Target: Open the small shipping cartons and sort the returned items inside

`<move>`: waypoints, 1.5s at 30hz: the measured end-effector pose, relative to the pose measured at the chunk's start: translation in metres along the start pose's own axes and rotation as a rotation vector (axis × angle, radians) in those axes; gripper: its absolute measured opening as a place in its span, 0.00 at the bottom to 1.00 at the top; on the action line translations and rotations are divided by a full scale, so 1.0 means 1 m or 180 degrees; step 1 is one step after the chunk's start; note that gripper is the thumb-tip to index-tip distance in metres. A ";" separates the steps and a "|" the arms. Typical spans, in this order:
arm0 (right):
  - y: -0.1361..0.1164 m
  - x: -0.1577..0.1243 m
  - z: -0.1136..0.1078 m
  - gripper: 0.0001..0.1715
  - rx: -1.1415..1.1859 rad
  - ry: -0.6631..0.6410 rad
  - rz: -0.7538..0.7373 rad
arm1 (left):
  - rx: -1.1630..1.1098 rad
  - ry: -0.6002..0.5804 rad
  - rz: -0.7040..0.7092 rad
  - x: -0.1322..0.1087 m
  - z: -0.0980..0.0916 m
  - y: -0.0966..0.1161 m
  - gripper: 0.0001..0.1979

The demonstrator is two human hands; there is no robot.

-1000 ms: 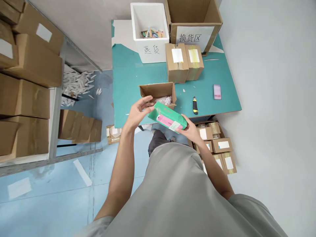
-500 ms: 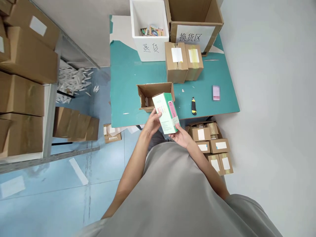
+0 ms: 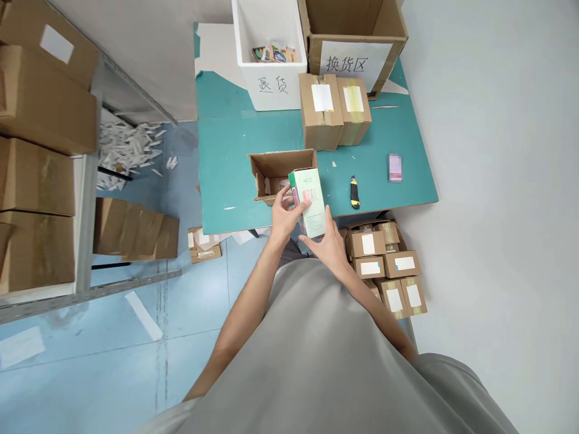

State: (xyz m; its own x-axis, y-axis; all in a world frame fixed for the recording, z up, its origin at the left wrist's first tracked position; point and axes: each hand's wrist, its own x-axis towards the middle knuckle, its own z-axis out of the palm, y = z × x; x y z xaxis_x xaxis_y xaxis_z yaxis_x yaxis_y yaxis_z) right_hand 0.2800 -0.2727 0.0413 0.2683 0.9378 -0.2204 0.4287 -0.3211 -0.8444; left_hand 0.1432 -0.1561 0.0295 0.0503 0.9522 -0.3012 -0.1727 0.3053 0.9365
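the left hand point(image 3: 283, 218) is clamped on a pale green carton point(image 3: 315, 212), thumb pressed across its front face and fingers round its left side. the right hand point(image 3: 332, 247) is spread, thumb and forefinger well apart, about the carton's lower right end; whether it bears any weight, i cannot tell. the two hands are near each other but apart.

the carton is up at the front edge of the teal table point(image 3: 253, 132), slightly tilted, and covers the right front corner of an open box point(image 3: 280, 161) in this view. its front face has small coloured pictures and fine print too small to read; a darker green, pink-printed side shows at its left. the open box stands on the table, flaps up, with some pale paper inside.

right of the open box lies a black and yellow cutter point(image 3: 355, 193), and farther right a flat pink item point(image 3: 395, 167), blurred over. behind stand two taped boxes point(image 3: 322, 132), side by side, each with a white label. at the back, a white bin point(image 3: 280, 69) holds colourful packets point(image 3: 275, 53), and beside it is a big box point(image 3: 389, 63) with a handwritten sign. more boxes point(image 3: 391, 271) are piled at the table's right front.
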 end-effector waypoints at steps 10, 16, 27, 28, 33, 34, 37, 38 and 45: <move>0.014 0.015 -0.004 0.62 0.2505 -0.0444 0.0300 | -0.0558 -0.0634 -0.0525 -0.010 -0.023 0.003 0.46; 0.012 0.012 -0.002 0.57 0.2883 -0.0819 0.0389 | -0.0424 -0.0654 -0.0697 -0.022 -0.025 -0.004 0.46; 0.009 0.000 0.002 0.56 0.0512 -0.0028 -0.0351 | 0.0080 0.0078 -0.0190 -0.016 -0.017 -0.020 0.54; 0.006 -0.001 0.001 0.53 0.0329 0.0002 -0.0410 | 0.0081 0.0095 -0.0148 -0.018 -0.015 -0.019 0.54; 0.008 0.003 0.000 0.47 0.0493 0.0136 -0.0255 | -0.0081 0.0056 -0.0246 -0.026 -0.009 -0.016 0.39; 0.010 0.004 0.000 0.48 0.0735 0.0129 -0.0182 | -0.0127 0.0021 -0.0305 -0.026 -0.011 -0.014 0.36; 0.017 0.007 -0.001 0.54 0.1489 0.0016 0.0091 | -0.0357 -0.0159 -0.0424 -0.026 -0.017 -0.010 0.34; 0.018 0.008 -0.002 0.55 0.1687 -0.0026 0.0175 | -0.0446 -0.0223 -0.0454 -0.026 -0.019 -0.008 0.33; 0.016 0.007 -0.008 0.51 0.2534 -0.0220 0.0571 | -0.0736 -0.0337 -0.0636 -0.024 -0.026 -0.006 0.30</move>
State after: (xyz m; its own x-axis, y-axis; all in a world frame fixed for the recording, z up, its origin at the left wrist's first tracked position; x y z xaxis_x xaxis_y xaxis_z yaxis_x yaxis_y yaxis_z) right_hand 0.2955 -0.2720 0.0303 0.2096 0.8955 -0.3927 -0.3637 -0.3014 -0.8814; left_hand 0.1179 -0.1806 0.0264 0.2058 0.8725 -0.4432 -0.3672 0.4886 0.7914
